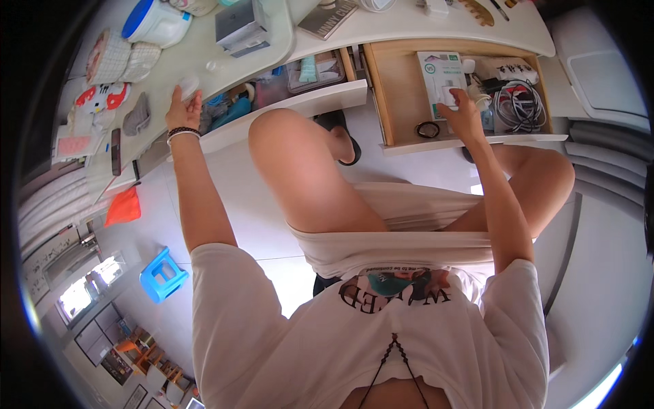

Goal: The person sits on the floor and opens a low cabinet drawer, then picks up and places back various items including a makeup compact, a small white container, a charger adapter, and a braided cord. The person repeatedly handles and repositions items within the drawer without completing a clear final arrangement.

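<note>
My left hand (185,108) is at the edge of the pale desktop, its fingers around a small clear round object (189,86) whose kind I cannot tell. Over the open right drawer (401,66), my right hand (458,110) has its thumb and index finger close to a small white item (450,96). Whether the fingers grip it is unclear. Beneath it lies a white and green printed package (434,71). Coiled cables (520,105) fill the drawer's right side, and a dark ring-shaped band (427,130) lies near its front.
A second drawer (317,97), partly open, holds a clear plastic box (323,71) and blue items. On the desktop are a grey box (241,25), a white tub with a blue lid (161,23), a grey cloth item (138,115) and a brown hair claw (477,13). My knees are below the drawers.
</note>
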Tool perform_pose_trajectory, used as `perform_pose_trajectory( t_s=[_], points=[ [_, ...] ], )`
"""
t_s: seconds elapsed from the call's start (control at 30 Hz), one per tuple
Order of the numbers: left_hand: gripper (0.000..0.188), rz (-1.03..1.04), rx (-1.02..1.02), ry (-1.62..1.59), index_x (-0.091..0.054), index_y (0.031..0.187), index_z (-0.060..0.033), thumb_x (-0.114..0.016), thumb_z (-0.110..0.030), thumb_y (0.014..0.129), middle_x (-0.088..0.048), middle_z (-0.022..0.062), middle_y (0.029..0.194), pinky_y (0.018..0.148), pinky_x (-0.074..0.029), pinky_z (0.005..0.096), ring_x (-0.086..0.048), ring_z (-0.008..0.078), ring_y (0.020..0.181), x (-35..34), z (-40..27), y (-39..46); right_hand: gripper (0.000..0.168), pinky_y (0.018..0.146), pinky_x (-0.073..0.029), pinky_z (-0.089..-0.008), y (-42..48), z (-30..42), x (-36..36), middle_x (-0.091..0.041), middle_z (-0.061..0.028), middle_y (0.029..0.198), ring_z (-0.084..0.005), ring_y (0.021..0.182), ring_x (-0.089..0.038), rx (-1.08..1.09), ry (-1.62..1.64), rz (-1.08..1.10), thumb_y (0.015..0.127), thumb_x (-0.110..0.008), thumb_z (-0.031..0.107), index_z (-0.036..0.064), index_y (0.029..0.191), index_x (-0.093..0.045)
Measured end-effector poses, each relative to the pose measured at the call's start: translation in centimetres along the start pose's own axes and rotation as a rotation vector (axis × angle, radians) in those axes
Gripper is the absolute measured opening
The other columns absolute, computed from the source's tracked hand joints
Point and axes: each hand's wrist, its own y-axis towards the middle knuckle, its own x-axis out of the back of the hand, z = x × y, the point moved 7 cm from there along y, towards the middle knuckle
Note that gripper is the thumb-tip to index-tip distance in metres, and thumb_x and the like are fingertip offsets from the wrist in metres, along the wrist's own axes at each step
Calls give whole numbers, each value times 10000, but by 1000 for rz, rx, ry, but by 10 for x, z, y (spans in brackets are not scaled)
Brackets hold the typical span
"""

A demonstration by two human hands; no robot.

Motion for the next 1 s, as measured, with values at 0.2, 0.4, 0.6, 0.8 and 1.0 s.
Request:
perform_pose_trajectory(
  t_s=[0.2, 0.4, 0.6, 0.8, 1.0],
  points=[
    [350, -74, -19, -13, -510, 1066, 101, -679, -91, 828, -585, 200, 1003, 663, -598, 324, -634, 298, 815, 11, -8, 20, 910, 983, -332, -489, 40, -23, -26, -473, -319, 1192, -439, 1137, -430, -60, -387, -5, 646, -761, 442, -97, 1262, -364],
    [305, -116, -118, 125, -531, 1021, 124, -678, -40, 810, -607, 183, 960, 606, -601, 305, -650, 277, 735, 17, -18, 32, 1055, 1031, -277, -489, 51, -14, -43, -329, -324, 1345, -422, 1257, -326, -201, -563, 21, 631, -760, 513, -45, 1362, -243],
    [291, -88, -150, 195, -543, 991, 138, -684, -23, 795, -587, 199, 972, 670, -599, 278, -643, 262, 810, 14, -19, 26, 1068, 1033, -309, -460, 56, 5, -39, -281, -275, 1406, -433, 1260, -319, -214, -648, 45, 645, -750, 514, 6, 1401, -193],
    [312, -63, -160, 125, -509, 1033, 163, -647, 12, 798, -566, 199, 1046, 725, -589, 298, -624, 277, 873, -2, -12, 8, 1082, 1020, -323, -472, 68, -14, -42, -279, -283, 1384, -452, 1254, -319, -315, -616, 128, 669, -716, 561, 32, 1426, -153],
    [330, -39, -175, 137, -496, 1027, 180, -645, 3, 792, -550, 204, 1061, 755, -586, 298, -615, 280, 884, -7, -13, -5, 1118, 982, -315, -519, 70, -5, -45, -330, -286, 1322, -453, 1219, -330, -410, -639, 119, 610, -742, 570, 107, 1442, -157]
  ],
)
